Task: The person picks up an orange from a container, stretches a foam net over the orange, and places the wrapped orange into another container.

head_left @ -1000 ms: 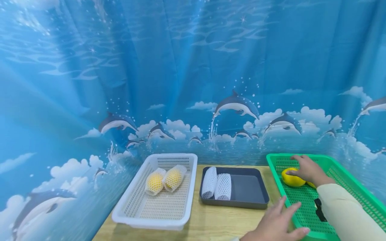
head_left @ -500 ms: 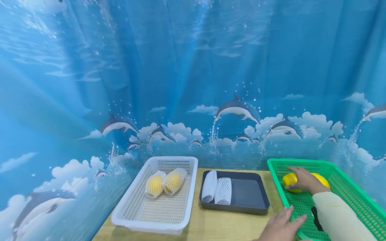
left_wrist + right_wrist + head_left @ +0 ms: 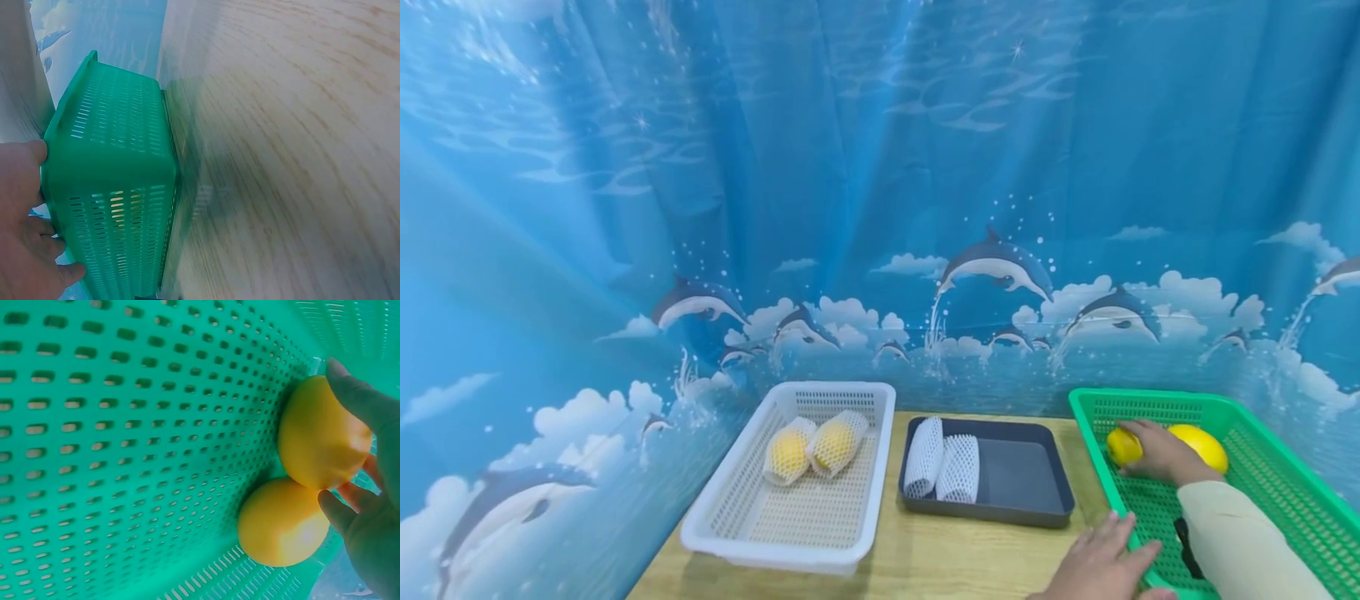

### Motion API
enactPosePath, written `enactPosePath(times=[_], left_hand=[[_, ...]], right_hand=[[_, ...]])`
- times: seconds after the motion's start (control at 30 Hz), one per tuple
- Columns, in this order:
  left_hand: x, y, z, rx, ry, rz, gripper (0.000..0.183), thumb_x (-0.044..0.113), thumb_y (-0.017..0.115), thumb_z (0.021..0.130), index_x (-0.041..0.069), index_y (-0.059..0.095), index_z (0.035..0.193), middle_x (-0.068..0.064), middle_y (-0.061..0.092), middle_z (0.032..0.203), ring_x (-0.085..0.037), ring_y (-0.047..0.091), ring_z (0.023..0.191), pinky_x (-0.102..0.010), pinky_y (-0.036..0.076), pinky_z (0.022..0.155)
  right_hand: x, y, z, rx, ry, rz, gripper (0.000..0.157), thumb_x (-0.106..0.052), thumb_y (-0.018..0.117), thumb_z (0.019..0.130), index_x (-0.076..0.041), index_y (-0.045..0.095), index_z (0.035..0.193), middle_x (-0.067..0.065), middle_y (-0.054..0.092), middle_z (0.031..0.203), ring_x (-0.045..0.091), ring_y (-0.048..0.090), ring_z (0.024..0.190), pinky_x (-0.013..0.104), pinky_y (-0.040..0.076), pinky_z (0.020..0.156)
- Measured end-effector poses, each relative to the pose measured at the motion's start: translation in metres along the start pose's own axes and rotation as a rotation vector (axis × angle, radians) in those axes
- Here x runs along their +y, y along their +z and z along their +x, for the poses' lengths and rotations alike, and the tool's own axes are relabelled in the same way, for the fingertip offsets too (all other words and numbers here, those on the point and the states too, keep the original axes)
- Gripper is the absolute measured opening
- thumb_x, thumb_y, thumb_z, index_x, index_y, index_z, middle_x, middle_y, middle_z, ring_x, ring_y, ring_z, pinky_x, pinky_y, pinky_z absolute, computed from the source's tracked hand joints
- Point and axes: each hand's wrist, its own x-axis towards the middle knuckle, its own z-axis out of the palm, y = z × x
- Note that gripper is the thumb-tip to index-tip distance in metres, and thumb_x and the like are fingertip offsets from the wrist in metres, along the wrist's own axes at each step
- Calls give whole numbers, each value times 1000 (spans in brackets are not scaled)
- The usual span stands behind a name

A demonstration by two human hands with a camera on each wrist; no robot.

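My right hand [image 3: 1161, 454] reaches into the green basket [image 3: 1093, 450] and holds a smooth yellow fruit [image 3: 1123, 447], oval like a mango. In the right wrist view its thumb and fingers lie on opposite sides of that fruit [image 3: 322, 434]. A second yellow fruit [image 3: 1201, 448] lies beside the hand; in the right wrist view this second fruit [image 3: 282, 524] touches the held one. My left hand [image 3: 1101, 562] rests at the basket's near left corner. In the left wrist view, fingers of the left hand [image 3: 22, 219] touch the rim and outer wall of the basket [image 3: 115, 156].
A white basket [image 3: 775, 546] at left contains two yellow fruits [image 3: 837, 443] in white foam nets. Between the baskets, a dark grey tray [image 3: 1022, 475] carries two foam net sleeves [image 3: 958, 468]. All stand on a wooden table [image 3: 917, 550] before a blue dolphin curtain [image 3: 880, 208].
My right hand has closed round the left fruit, and more of the other fruit shows beside the wrist. My left hand has moved from spread out beside the basket onto its corner.
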Motion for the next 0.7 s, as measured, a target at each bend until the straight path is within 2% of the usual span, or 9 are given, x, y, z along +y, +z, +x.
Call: enactPosePath(times=[0.3,0.53,0.7], left_hand=[[1,-2,0,-17,-13,-19,52,58,28,100,40,32,148,13,19,157,-5,18,144,-26,37,108],[0,-9,-2,-14,-3,7,53,57,25,101,37,31,150,11,18,158,-6,14,145,-24,32,111],[0,-12,-1,6,29,30,53,54,25,102,34,31,150,9,18,159,-8,15,145,-24,31,111]], right_hand=[[4,0,-4,66,19,-98,71,-16,83,72,6,50,132,41,44,118,61,45,99,69,46,69],[2,-6,2,41,22,-84,79,-27,86,71,8,48,131,42,43,116,58,49,96,65,47,67],[2,-8,5,42,35,-100,79,-27,86,71,9,47,130,43,43,116,57,50,94,65,47,68]])
